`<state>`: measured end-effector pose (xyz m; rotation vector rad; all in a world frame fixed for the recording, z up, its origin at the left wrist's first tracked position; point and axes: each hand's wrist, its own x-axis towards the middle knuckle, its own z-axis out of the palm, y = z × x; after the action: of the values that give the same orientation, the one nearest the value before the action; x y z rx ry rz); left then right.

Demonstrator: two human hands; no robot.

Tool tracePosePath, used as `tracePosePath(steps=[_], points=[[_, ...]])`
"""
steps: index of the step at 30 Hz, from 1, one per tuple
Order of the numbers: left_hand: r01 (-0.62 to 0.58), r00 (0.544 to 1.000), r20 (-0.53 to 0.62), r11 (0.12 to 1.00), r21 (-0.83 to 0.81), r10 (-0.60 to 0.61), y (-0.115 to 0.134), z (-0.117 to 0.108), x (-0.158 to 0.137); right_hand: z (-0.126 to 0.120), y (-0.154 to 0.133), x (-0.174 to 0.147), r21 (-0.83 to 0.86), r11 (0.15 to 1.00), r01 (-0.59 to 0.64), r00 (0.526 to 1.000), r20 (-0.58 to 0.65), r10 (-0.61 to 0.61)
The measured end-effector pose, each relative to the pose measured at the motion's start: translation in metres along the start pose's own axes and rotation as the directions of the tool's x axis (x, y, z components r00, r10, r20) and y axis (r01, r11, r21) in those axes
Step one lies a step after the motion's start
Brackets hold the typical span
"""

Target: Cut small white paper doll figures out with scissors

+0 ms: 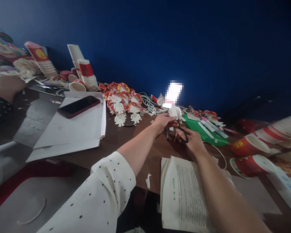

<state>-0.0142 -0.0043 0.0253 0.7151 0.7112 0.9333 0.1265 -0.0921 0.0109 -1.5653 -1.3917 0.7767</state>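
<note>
My left hand pinches a white paper doll cutout in front of a bright lit screen. In my right hand is a pair of scissors with dark handles, its blades pointing up beside the cutout. Whether the blades touch the paper I cannot tell. Left of my hands lies a pile of paper dolls with red, patterned frills round their heads and white bodies. A small paper scrap rests near the table's front edge.
A dark phone lies on a white box lid at left. Stacked paper cups stand behind it; red cups lie at right. Near me is an open book. Markers sit on a green packet. Another person's hand is far left.
</note>
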Motion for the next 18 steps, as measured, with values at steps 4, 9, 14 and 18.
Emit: tracePosePath(steps=[4, 9, 14, 18], points=[[0.013, 1.0, -0.01, 1.0, -0.026, -0.013, -0.0003, 0.0008, -0.0003, 0.0008, -0.0004, -0.0001, -0.013, 1.0, 0.009, 1.0, 0.012, -0.009], [0.006, 1.0, -0.018, 1.0, -0.027, -0.007, -0.0023, -0.0003, 0.0021, 0.0019, 0.0037, 0.0015, -0.011, 1.0, 0.01, 1.0, -0.006, -0.01], [-0.004, 1.0, -0.026, 1.0, 0.004, 0.004, -0.0058, -0.002, 0.0044, 0.0017, 0.0033, 0.0, 0.019, 0.999, -0.047, 0.999, 0.008, 0.047], [-0.008, 1.0, -0.002, 0.998, 0.063, 0.008, -0.0081, -0.0016, 0.0049, 0.002, 0.0012, -0.0008, 0.07, 0.996, -0.055, 0.999, 0.002, 0.055]])
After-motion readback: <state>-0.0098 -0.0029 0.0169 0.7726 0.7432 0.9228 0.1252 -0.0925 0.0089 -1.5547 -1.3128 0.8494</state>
